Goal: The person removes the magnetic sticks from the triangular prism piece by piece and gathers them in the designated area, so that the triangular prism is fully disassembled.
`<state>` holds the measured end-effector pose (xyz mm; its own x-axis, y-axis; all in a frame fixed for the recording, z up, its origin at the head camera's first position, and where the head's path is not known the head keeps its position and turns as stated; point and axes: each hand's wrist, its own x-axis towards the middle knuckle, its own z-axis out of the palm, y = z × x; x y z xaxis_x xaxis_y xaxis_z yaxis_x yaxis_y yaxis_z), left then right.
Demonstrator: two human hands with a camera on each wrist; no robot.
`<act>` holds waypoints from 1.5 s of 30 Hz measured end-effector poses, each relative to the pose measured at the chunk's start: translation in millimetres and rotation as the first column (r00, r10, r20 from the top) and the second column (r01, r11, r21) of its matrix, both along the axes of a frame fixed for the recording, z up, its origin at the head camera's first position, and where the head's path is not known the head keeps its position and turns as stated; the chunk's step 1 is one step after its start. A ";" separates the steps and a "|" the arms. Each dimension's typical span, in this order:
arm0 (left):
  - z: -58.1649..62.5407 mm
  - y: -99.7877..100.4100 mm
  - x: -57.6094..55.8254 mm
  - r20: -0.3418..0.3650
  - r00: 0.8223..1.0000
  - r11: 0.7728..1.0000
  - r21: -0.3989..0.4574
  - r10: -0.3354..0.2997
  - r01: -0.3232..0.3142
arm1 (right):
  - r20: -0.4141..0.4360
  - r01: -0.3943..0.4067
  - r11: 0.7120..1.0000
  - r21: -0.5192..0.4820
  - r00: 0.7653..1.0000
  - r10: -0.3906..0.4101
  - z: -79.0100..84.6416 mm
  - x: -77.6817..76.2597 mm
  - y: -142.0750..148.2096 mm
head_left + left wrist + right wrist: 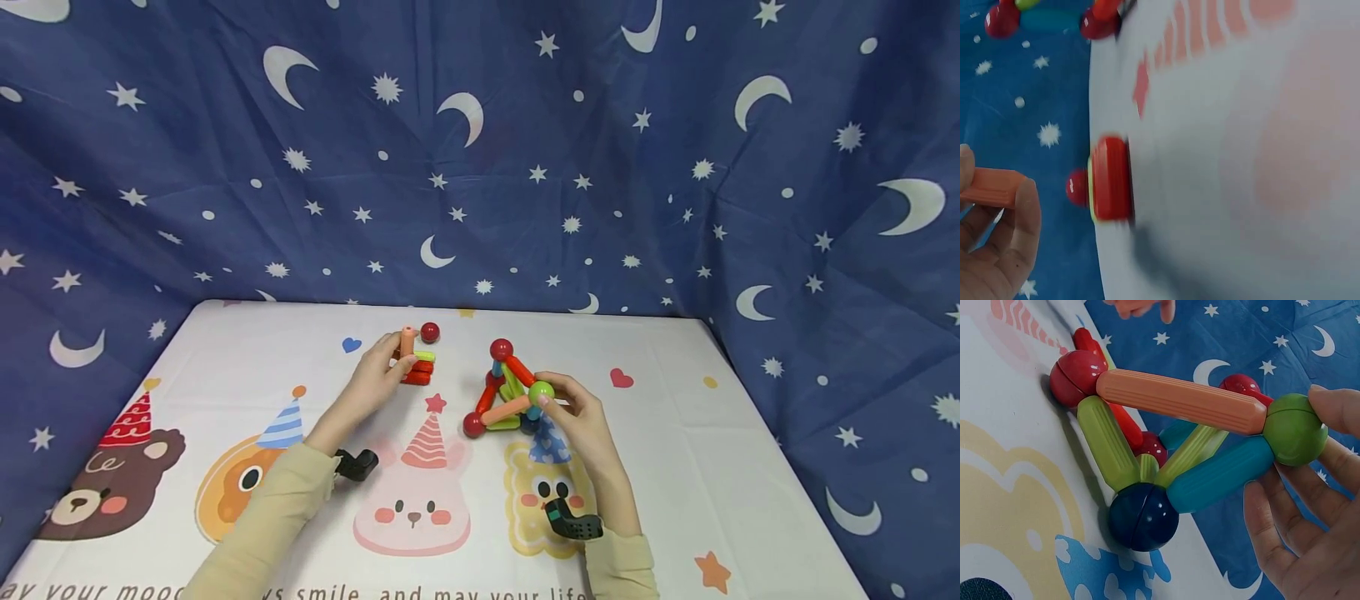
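Between thumb and fingers, my left hand (378,371) pinches an orange rod (407,340), held upright in the head view. Red rods (417,377) and a yellow-green rod (425,356) lie just beside that hand, with a loose red ball (430,332) behind them. My right hand (1310,531) grips a green ball (1296,429) at one corner of a frame built from rods and balls. From this ball run an orange rod (1182,400) and a teal rod (1222,475). A dark blue ball (1144,516) and a red ball (1077,378) form lower corners.
A white tablecloth (660,467) printed with cartoon animals covers the table. Behind it hangs a dark blue curtain (510,242) with moons and stars. Each wrist wears a black camera mount, the right one (572,521) near the sleeve.
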<state>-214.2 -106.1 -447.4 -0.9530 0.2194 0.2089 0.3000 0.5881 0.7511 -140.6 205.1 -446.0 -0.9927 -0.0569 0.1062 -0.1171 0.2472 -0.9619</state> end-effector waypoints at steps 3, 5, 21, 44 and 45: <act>0.8 -14.0 -5.9 -0.001 1.000 0.997 -0.072 -0.012 0.012 | -0.004 -0.003 1.000 0.000 1.000 0.003 -0.5 -0.2 0.0; 1.4 -23.5 -9.5 -0.016 1.000 0.993 -0.114 -0.017 0.015 | -0.005 -0.006 1.000 0.000 1.000 0.006 -1.0 -0.3 -0.4; -1.5 -77.7 -46.5 -0.122 0.991 0.901 -0.433 -0.060 0.001 | 0.018 0.000 1.000 -0.017 1.000 0.001 2.3 1.1 -3.5; -24.4 -82.3 -54.5 0.003 0.999 0.854 -0.518 -0.054 0.048 | 0.007 -0.003 1.000 -0.011 1.000 0.003 0.8 2.0 0.0; -25.0 -82.0 -54.2 0.001 0.999 0.856 -0.515 -0.053 0.045 | 0.006 -0.003 1.000 -0.011 1.000 0.003 0.8 1.9 0.1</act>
<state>-268.4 -188.2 -472.4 -0.9362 0.3453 0.0652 0.3461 0.8739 0.3412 -138.6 205.2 -445.2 -0.9932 -0.0587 0.1007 -0.1118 0.2363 -0.9652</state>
